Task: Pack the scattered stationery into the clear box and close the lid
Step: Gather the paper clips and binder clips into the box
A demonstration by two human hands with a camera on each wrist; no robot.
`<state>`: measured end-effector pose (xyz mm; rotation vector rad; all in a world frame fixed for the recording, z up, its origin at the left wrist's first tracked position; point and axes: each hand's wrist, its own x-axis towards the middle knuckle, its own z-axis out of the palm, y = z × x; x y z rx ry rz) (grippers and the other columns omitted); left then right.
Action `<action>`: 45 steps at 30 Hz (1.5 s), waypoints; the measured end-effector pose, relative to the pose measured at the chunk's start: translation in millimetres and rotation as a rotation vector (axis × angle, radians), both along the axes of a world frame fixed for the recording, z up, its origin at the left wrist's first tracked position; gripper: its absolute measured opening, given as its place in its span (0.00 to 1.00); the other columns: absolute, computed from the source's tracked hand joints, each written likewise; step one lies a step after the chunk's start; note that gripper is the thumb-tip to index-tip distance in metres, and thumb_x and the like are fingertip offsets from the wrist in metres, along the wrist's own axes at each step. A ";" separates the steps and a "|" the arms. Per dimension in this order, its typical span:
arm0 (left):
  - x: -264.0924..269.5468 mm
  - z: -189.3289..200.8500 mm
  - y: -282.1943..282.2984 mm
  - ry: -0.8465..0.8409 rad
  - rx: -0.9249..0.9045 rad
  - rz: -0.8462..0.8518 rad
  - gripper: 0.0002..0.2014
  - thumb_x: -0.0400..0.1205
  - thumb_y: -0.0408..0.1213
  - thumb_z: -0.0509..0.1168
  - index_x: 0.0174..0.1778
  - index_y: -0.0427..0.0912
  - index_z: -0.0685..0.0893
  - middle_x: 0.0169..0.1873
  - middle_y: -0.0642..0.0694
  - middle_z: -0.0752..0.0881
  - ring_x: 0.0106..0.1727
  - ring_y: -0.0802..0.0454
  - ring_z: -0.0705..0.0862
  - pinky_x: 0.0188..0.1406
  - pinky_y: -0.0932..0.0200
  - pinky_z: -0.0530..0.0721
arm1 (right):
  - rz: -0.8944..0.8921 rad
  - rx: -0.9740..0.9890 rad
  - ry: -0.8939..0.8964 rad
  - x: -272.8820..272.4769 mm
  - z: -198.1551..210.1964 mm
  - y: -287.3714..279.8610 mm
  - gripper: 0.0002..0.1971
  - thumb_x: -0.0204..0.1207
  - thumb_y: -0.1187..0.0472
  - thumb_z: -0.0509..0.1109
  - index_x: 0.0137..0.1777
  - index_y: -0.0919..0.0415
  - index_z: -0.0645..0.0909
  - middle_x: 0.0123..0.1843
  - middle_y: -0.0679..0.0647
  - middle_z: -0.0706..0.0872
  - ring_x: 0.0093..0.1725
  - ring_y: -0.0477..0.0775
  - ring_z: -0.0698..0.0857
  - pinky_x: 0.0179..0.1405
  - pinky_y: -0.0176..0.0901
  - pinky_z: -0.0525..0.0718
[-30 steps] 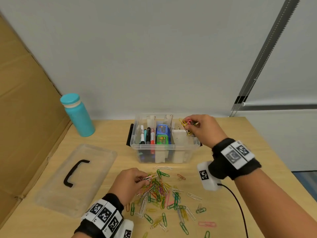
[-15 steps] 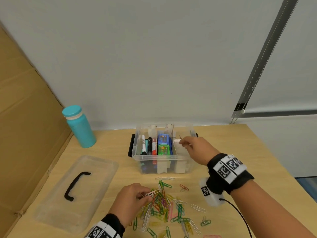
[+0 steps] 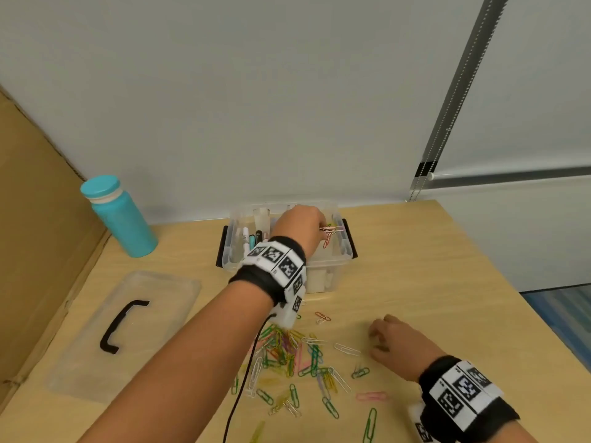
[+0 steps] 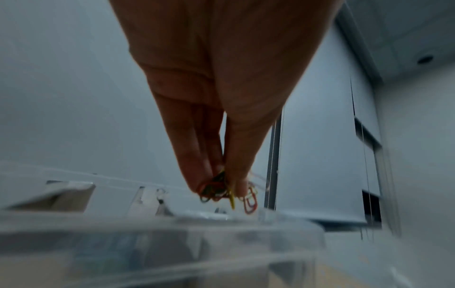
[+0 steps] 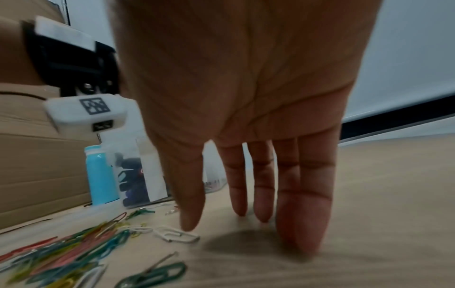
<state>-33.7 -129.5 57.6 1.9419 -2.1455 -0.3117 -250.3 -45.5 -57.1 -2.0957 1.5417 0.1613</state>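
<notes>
The clear box (image 3: 344, 251) stands open at the back of the table, with markers (image 3: 252, 238) in its left part. My left hand (image 3: 319, 228) hovers over the box's right compartment and pinches a bunch of coloured paper clips (image 3: 331, 233). In the left wrist view the fingertips (image 4: 197, 175) squeeze the clips (image 4: 249, 202) just above the box rim (image 4: 172, 224). A loose pile of paper clips (image 3: 287, 350) lies in front of the box. My right hand (image 3: 377, 337) rests on the table right of the pile, its fingers (image 5: 302, 214) straight and empty, beside a white clip (image 5: 176, 235).
The clear lid (image 3: 160, 302) with its black handle lies flat at the left. A teal bottle (image 3: 120, 219) stands at the back left beside a cardboard wall (image 3: 38, 219). A black cable (image 3: 246, 372) runs from my left wrist across the pile.
My left hand lifted a bunch of clips from the pile and carried it over the box. My right hand left the box and came down onto the table right of the pile.
</notes>
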 end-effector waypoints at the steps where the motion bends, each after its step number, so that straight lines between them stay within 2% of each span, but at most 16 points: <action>1: -5.0 -5.1 -9.3 -0.077 0.060 0.007 0.09 0.81 0.39 0.67 0.52 0.41 0.89 0.46 0.43 0.89 0.48 0.46 0.86 0.52 0.54 0.83 | -0.007 0.028 0.014 -1.5 -0.3 3.4 0.20 0.77 0.47 0.68 0.66 0.52 0.73 0.57 0.46 0.73 0.54 0.47 0.81 0.55 0.38 0.80; 4: -14.3 -17.4 -26.6 -0.231 0.175 -0.015 0.08 0.80 0.34 0.67 0.52 0.36 0.87 0.48 0.38 0.88 0.52 0.41 0.87 0.50 0.53 0.83 | -0.037 0.141 -0.009 -2.7 -0.2 10.4 0.30 0.68 0.43 0.76 0.66 0.50 0.69 0.57 0.46 0.73 0.54 0.49 0.80 0.52 0.38 0.77; 7: -14.2 -16.1 -25.7 -0.192 0.227 -0.026 0.15 0.80 0.39 0.68 0.60 0.36 0.84 0.56 0.39 0.87 0.57 0.42 0.85 0.55 0.53 0.82 | -0.003 0.201 -0.051 7.5 -2.8 20.4 0.35 0.62 0.43 0.80 0.66 0.49 0.68 0.57 0.46 0.73 0.52 0.48 0.78 0.49 0.37 0.75; 10: 0.4 -6.1 4.0 -0.004 0.071 -0.027 0.15 0.83 0.41 0.64 0.65 0.44 0.82 0.58 0.47 0.86 0.57 0.49 0.84 0.61 0.54 0.81 | 0.043 0.242 -0.180 24.9 -5.9 27.2 0.36 0.63 0.46 0.81 0.69 0.48 0.68 0.53 0.44 0.74 0.48 0.44 0.77 0.43 0.32 0.75; 15: 43.4 -9.1 90.7 0.162 -0.168 -0.067 0.11 0.84 0.42 0.60 0.60 0.50 0.82 0.49 0.57 0.82 0.45 0.61 0.80 0.49 0.65 0.79 | -0.009 0.188 -0.305 26.9 0.3 25.1 0.32 0.63 0.48 0.81 0.65 0.45 0.70 0.50 0.46 0.76 0.39 0.39 0.76 0.38 0.31 0.74; 19: 99.7 -61.2 141.1 0.038 0.153 0.070 0.12 0.82 0.47 0.62 0.61 0.56 0.80 0.54 0.57 0.83 0.45 0.61 0.81 0.49 0.63 0.81 | 0.050 0.233 0.032 9.5 10.3 32.6 0.31 0.59 0.44 0.82 0.54 0.50 0.67 0.43 0.44 0.75 0.36 0.42 0.74 0.29 0.34 0.69; 23: 135.9 -110.0 179.8 -0.052 0.478 0.223 0.29 0.75 0.49 0.72 0.71 0.53 0.71 0.61 0.54 0.75 0.56 0.56 0.80 0.59 0.59 0.81 | 0.087 0.309 0.133 17.3 7.2 47.3 0.31 0.60 0.48 0.83 0.52 0.53 0.65 0.39 0.44 0.73 0.30 0.42 0.72 0.24 0.35 0.68; 25: 136.7 -121.5 185.6 0.077 0.469 0.257 0.30 0.72 0.44 0.75 0.68 0.52 0.72 0.59 0.52 0.74 0.52 0.58 0.80 0.56 0.64 0.80 | 0.085 0.274 0.051 35.1 2.8 48.2 0.27 0.63 0.54 0.82 0.51 0.54 0.66 0.39 0.46 0.74 0.30 0.42 0.72 0.24 0.34 0.68; 28: 121.5 -130.0 180.3 0.263 0.429 0.226 0.23 0.72 0.39 0.76 0.61 0.47 0.78 0.51 0.50 0.78 0.42 0.61 0.80 0.41 0.76 0.76 | 0.035 0.248 -0.123 63.5 -5.5 40.5 0.18 0.69 0.59 0.78 0.50 0.57 0.70 0.44 0.52 0.82 0.30 0.46 0.78 0.24 0.35 0.76; 30: 110.6 -132.5 177.6 0.326 0.412 0.186 0.19 0.71 0.40 0.77 0.57 0.46 0.81 0.48 0.49 0.80 0.44 0.56 0.82 0.40 0.76 0.77 | 0.016 0.213 -0.199 72.9 -8.8 35.1 0.16 0.71 0.57 0.76 0.50 0.58 0.71 0.43 0.54 0.83 0.33 0.52 0.82 0.28 0.40 0.82; 32: 106.6 -128.0 180.8 0.301 0.404 0.171 0.18 0.69 0.45 0.78 0.51 0.48 0.80 0.46 0.50 0.81 0.45 0.52 0.83 0.44 0.66 0.81 | 0.020 0.189 -0.201 68.9 -5.1 33.4 0.18 0.68 0.53 0.79 0.48 0.57 0.72 0.41 0.53 0.82 0.35 0.53 0.83 0.33 0.43 0.83; 34: 107.0 -121.1 190.6 0.239 0.444 0.146 0.20 0.65 0.51 0.78 0.45 0.50 0.78 0.42 0.53 0.82 0.41 0.55 0.81 0.43 0.60 0.80 | 0.054 0.222 -0.097 57.1 3.4 36.9 0.22 0.63 0.49 0.81 0.44 0.54 0.71 0.39 0.50 0.81 0.32 0.49 0.79 0.28 0.40 0.79; 37: 99.7 -121.1 209.5 0.177 0.621 0.041 0.20 0.63 0.51 0.79 0.40 0.49 0.76 0.35 0.56 0.80 0.33 0.60 0.75 0.35 0.64 0.73 | 0.212 0.305 0.200 42.6 11.1 51.5 0.24 0.62 0.45 0.80 0.36 0.49 0.64 0.36 0.44 0.74 0.28 0.43 0.71 0.24 0.35 0.67; 39: 92.0 -125.7 214.1 0.189 0.666 -0.004 0.20 0.63 0.47 0.79 0.39 0.50 0.74 0.32 0.57 0.78 0.32 0.60 0.73 0.32 0.64 0.71 | 0.267 0.324 0.256 44.8 9.6 57.7 0.27 0.65 0.46 0.80 0.33 0.47 0.59 0.37 0.44 0.72 0.27 0.41 0.68 0.24 0.33 0.65; 43: 85.4 -128.2 194.9 0.241 0.565 0.040 0.16 0.67 0.45 0.78 0.39 0.49 0.76 0.33 0.56 0.79 0.32 0.60 0.75 0.33 0.66 0.72 | 0.062 0.372 -0.034 66.8 1.3 49.7 0.20 0.67 0.53 0.80 0.34 0.51 0.67 0.32 0.50 0.82 0.25 0.50 0.80 0.29 0.40 0.82; 45: 82.3 -126.2 185.9 0.196 0.493 0.052 0.13 0.70 0.46 0.75 0.39 0.50 0.76 0.34 0.56 0.80 0.33 0.60 0.76 0.33 0.66 0.72 | 0.024 0.335 -0.124 75.7 -0.2 45.9 0.18 0.68 0.52 0.79 0.37 0.55 0.71 0.33 0.52 0.84 0.26 0.51 0.80 0.30 0.45 0.83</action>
